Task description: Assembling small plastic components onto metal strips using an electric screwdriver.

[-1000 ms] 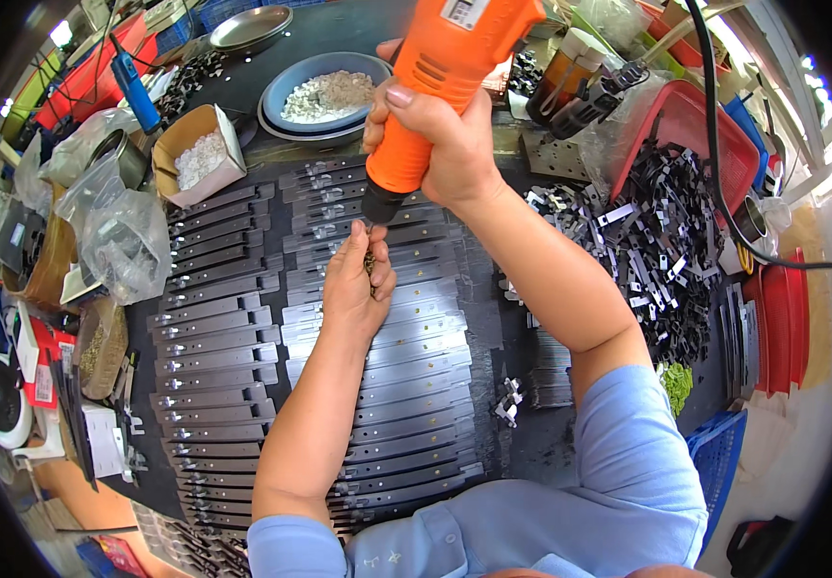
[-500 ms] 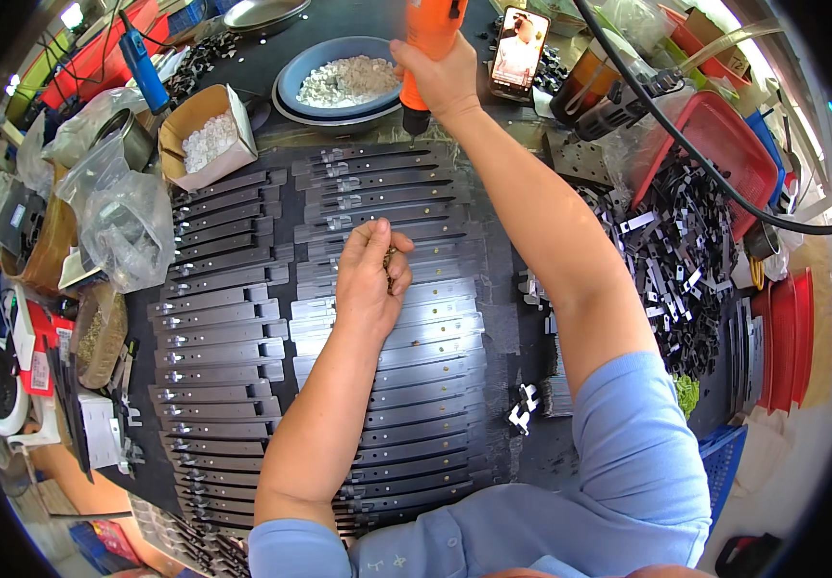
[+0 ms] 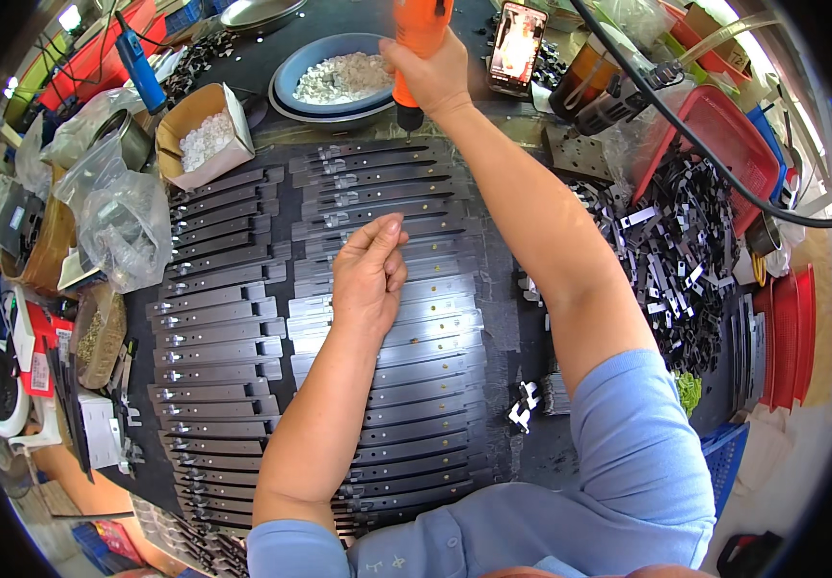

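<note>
My right hand (image 3: 435, 77) grips an orange electric screwdriver (image 3: 422, 34), held upright with its dark tip down at the far end of the right column of metal strips. My left hand (image 3: 369, 275) hovers over the same column, its thumb and forefinger pinched and the other fingers curled. Small brass-coloured pieces sit in those fingers, now mostly hidden. The dark metal strips (image 3: 416, 405) lie side by side, many with a brass-coloured dot near the right end. A second column of strips (image 3: 213, 357) lies to the left, with shiny clips at the left ends.
A blue bowl of white pieces (image 3: 343, 82) and a carton of white bits (image 3: 209, 140) stand at the back. Black clips (image 3: 681, 250) are heaped at right beside a red tray (image 3: 714, 144). A black cable (image 3: 666, 111) arches there. A lit phone (image 3: 517, 48) stands behind.
My right hand and the screwdriver have shifted slightly left and away from me. My left fingers have closed more, hiding the brass-coloured pieces that showed before.
</note>
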`<state>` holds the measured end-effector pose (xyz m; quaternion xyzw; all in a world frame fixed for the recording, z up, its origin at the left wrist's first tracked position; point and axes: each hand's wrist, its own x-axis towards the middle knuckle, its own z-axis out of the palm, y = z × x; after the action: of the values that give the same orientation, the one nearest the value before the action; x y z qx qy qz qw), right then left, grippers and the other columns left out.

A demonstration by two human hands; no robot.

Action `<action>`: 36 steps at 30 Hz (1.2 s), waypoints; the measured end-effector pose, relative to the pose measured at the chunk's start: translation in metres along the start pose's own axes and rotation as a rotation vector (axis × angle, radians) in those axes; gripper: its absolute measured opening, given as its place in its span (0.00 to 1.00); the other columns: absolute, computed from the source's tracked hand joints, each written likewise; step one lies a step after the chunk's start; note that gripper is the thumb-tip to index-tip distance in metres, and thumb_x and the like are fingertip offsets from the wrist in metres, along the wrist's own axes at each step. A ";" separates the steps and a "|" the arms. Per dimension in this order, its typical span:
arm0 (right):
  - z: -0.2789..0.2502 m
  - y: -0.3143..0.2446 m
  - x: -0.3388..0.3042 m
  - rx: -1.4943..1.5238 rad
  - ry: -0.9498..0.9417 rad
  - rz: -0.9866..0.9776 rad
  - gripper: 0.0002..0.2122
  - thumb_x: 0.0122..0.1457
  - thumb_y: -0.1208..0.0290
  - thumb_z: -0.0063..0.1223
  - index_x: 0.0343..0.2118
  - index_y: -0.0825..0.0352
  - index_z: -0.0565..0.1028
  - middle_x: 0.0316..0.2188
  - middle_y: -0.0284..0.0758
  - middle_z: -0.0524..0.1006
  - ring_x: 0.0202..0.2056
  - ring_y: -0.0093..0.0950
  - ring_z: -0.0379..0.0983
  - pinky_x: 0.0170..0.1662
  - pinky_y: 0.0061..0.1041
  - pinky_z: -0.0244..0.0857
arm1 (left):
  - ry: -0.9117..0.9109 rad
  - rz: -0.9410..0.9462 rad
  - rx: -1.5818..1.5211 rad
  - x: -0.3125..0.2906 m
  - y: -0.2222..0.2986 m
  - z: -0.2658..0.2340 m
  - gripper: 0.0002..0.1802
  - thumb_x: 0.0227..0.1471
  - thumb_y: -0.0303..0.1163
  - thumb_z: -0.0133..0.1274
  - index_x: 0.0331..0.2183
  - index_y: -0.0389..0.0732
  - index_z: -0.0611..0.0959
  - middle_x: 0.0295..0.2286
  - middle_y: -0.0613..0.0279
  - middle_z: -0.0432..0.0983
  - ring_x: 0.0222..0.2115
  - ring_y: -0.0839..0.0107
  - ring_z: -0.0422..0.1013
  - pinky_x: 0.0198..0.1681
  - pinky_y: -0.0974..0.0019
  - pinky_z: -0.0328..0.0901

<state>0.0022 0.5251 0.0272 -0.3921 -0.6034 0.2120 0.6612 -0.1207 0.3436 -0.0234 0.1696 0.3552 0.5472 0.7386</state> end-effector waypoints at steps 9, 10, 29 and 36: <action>-0.001 -0.016 -0.007 -0.064 0.088 -0.077 0.16 0.36 0.67 0.57 0.29 0.67 0.69 0.21 0.35 0.72 0.25 0.28 0.70 0.31 0.24 0.62 | -0.075 0.054 0.069 0.002 -0.010 -0.005 0.04 0.45 0.27 0.49 0.28 0.40 0.72 0.22 0.62 0.69 0.12 0.84 0.54 0.11 0.81 0.48; -0.003 -0.027 -0.012 -0.080 0.117 -0.095 0.14 0.38 0.69 0.57 0.29 0.68 0.69 0.20 0.34 0.72 0.24 0.27 0.70 0.30 0.24 0.63 | -0.087 0.077 0.070 0.000 -0.009 -0.004 0.04 0.45 0.27 0.49 0.28 0.40 0.72 0.22 0.62 0.69 0.12 0.84 0.54 0.11 0.81 0.48; 0.006 -0.302 -0.190 0.923 -0.417 0.123 0.18 0.45 0.75 0.42 0.41 0.72 0.59 0.20 0.38 0.67 0.20 0.28 0.65 0.25 0.28 0.63 | -0.067 0.139 -0.118 -0.227 0.021 -0.051 0.11 0.51 0.36 0.42 0.24 0.39 0.69 0.17 0.67 0.63 0.12 0.82 0.53 0.11 0.80 0.47; 0.062 -0.348 -0.281 1.002 -0.743 0.145 0.24 0.43 0.68 0.49 0.44 0.68 0.57 0.23 0.36 0.66 0.23 0.29 0.66 0.30 0.31 0.62 | 0.192 0.255 -0.324 -0.331 0.016 -0.121 0.13 0.50 0.38 0.44 0.25 0.38 0.71 0.14 0.69 0.62 0.09 0.82 0.51 0.09 0.79 0.46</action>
<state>-0.1761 0.1202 0.1173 0.0253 -0.5921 0.6356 0.4947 -0.2674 0.0247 0.0155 0.0395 0.3068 0.6998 0.6439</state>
